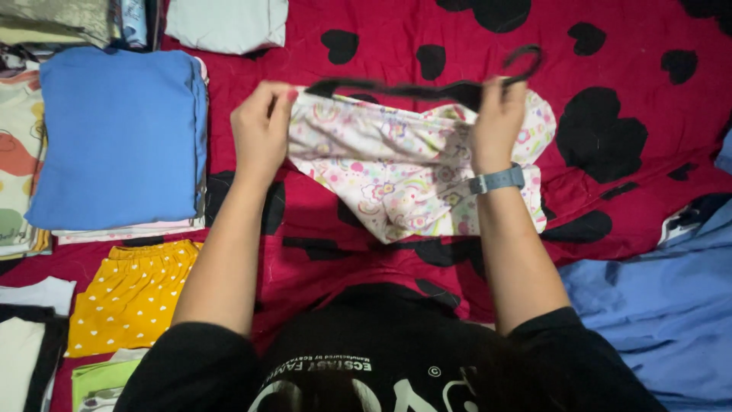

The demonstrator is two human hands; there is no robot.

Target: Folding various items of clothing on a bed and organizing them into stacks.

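Both hands hold a small white garment [396, 172] with a pastel print and black straps above a red bedsheet [633, 61] with black hearts. The left hand [261, 130] pinches its left top edge; the right hand [497, 122], wearing a grey-blue watch [497, 180], grips a black strap [427, 90]. A folded blue garment [118, 137] lies to the left.

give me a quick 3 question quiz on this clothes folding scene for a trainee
1. True or false: both hands grip the black strap over the patterned garment.
2. Which wrist wears the grey-blue band? A) left B) right
3. What lies folded on top of the pile at the left?

Key
1. True: the left hand and the right hand pinch the black strap above the white patterned garment.
2. B: the wristband sits on the right wrist.
3. A blue garment, above the yellow spotted shorts, on the red bedsheet.
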